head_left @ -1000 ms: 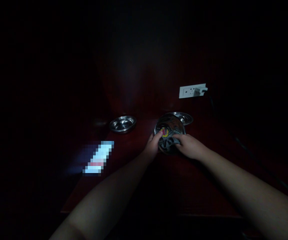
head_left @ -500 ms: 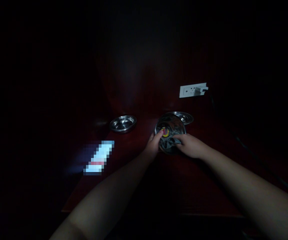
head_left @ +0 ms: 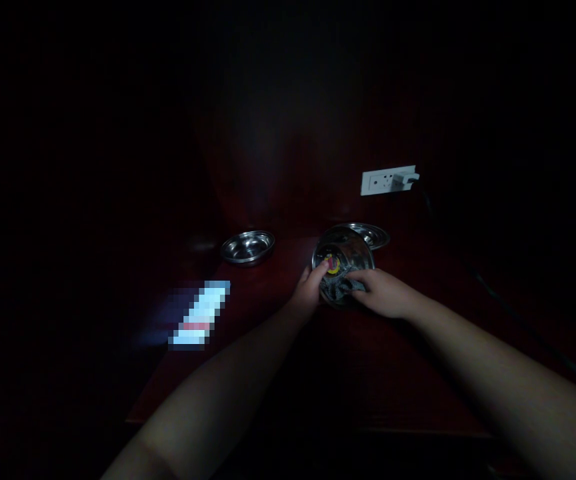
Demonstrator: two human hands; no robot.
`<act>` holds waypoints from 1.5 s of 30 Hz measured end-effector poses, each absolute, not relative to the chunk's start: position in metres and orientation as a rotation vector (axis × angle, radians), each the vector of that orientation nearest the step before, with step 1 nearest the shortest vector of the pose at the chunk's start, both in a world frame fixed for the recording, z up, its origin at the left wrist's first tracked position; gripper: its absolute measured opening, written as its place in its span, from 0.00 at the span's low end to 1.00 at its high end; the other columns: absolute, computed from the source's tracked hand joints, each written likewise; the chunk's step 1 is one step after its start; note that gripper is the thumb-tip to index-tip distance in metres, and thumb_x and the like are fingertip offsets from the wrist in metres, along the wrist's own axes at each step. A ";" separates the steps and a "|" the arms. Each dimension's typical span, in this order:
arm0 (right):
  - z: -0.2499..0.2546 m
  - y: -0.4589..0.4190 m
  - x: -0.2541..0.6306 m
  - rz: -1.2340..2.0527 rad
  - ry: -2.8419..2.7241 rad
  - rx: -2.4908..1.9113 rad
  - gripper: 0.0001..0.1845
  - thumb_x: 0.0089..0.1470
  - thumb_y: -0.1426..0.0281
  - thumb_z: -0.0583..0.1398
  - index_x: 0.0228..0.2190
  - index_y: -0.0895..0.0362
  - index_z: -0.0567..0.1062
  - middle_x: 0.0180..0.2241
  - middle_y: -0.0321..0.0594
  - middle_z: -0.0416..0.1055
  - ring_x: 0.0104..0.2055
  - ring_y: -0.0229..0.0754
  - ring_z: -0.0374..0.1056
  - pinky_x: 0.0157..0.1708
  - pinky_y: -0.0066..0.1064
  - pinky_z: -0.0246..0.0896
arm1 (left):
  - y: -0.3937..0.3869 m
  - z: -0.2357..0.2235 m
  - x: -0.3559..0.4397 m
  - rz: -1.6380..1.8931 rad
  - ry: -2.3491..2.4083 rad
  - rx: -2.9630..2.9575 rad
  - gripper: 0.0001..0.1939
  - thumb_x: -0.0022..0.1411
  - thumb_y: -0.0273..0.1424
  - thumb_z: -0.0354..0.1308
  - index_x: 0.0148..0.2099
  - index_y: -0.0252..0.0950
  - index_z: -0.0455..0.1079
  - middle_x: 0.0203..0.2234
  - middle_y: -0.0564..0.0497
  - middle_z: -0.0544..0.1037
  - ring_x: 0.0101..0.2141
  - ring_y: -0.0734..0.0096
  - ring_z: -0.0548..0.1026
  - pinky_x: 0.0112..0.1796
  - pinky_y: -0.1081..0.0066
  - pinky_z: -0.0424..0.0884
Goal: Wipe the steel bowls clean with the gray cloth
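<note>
A shiny metal bowl (head_left: 355,248) is tilted toward me above the dark red table (head_left: 348,373), a yellow and red sticker (head_left: 335,265) on its inner face. My left hand (head_left: 309,291) is closed on the bowl's left side, thumb beside the sticker and the other fingers hidden behind. Against the lower part of the bowl lies a dark grey cloth (head_left: 337,288). My right hand (head_left: 385,292) is closed on this cloth, pressing it to the metal with its fingertips. Partly covered by the bowl, a round metal plate (head_left: 379,237) sits farther back.
Another shallow metal dish (head_left: 248,248) stands to the left. Nearer to me, a bright pixelated rectangle (head_left: 202,317) lies near the table's left edge. A white wall socket (head_left: 378,182) holds a plug (head_left: 405,180); a dark cable (head_left: 511,312) runs down the right side. The surroundings are very dark.
The whole view has shifted slightly, so everything sits a little farther right. Both hands keep their holds on the bowl and cloth; the right fingers have moved only slightly.
</note>
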State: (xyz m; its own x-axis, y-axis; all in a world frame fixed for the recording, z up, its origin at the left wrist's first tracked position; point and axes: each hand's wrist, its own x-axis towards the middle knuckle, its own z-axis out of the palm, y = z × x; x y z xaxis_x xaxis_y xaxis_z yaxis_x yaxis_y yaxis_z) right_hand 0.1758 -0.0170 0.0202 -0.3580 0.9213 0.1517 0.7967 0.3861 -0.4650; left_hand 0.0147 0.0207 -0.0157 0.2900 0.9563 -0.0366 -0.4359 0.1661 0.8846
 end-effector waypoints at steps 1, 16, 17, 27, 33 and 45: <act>0.020 -0.017 0.176 0.445 -2.265 -1.488 0.14 0.49 0.72 0.55 0.38 0.56 0.76 0.37 0.43 0.76 0.39 0.45 0.70 0.43 0.33 0.62 | 0.021 -0.016 0.015 1.123 0.712 0.907 0.30 0.50 0.45 0.62 0.53 0.35 0.67 0.46 0.42 0.76 0.44 0.56 0.75 0.44 0.59 0.71; 0.018 -0.016 0.176 0.453 -2.282 -1.402 0.12 0.49 0.74 0.55 0.35 0.57 0.76 0.36 0.42 0.76 0.38 0.44 0.70 0.42 0.33 0.62 | 0.020 -0.016 0.015 1.144 0.695 0.904 0.28 0.50 0.44 0.62 0.50 0.35 0.69 0.43 0.42 0.77 0.43 0.55 0.75 0.46 0.58 0.71; 0.018 -0.016 0.176 0.456 -2.284 -1.396 0.12 0.49 0.74 0.55 0.35 0.57 0.76 0.36 0.42 0.76 0.37 0.44 0.70 0.42 0.33 0.62 | 0.021 -0.016 0.015 1.145 0.689 0.911 0.28 0.50 0.44 0.62 0.51 0.35 0.69 0.43 0.42 0.77 0.43 0.55 0.75 0.45 0.58 0.71; 0.018 -0.017 0.176 0.496 -2.286 -1.364 0.14 0.49 0.74 0.55 0.37 0.57 0.76 0.37 0.43 0.76 0.38 0.44 0.70 0.43 0.35 0.62 | 0.020 -0.015 0.015 1.129 0.722 0.888 0.29 0.50 0.44 0.62 0.52 0.35 0.68 0.43 0.42 0.77 0.43 0.56 0.76 0.45 0.58 0.71; 0.018 -0.017 0.175 0.497 -2.290 -1.350 0.14 0.49 0.74 0.54 0.37 0.57 0.76 0.37 0.43 0.76 0.39 0.44 0.71 0.43 0.34 0.62 | 0.022 -0.016 0.016 1.149 0.729 0.904 0.29 0.50 0.44 0.62 0.51 0.34 0.68 0.43 0.42 0.77 0.42 0.56 0.76 0.44 0.58 0.71; 0.014 -0.016 0.176 0.478 -2.274 -1.325 0.14 0.48 0.74 0.55 0.37 0.56 0.76 0.36 0.42 0.76 0.37 0.45 0.70 0.42 0.35 0.63 | 0.020 -0.014 0.016 1.146 0.718 0.872 0.28 0.49 0.44 0.63 0.50 0.32 0.69 0.43 0.42 0.77 0.43 0.57 0.75 0.46 0.59 0.70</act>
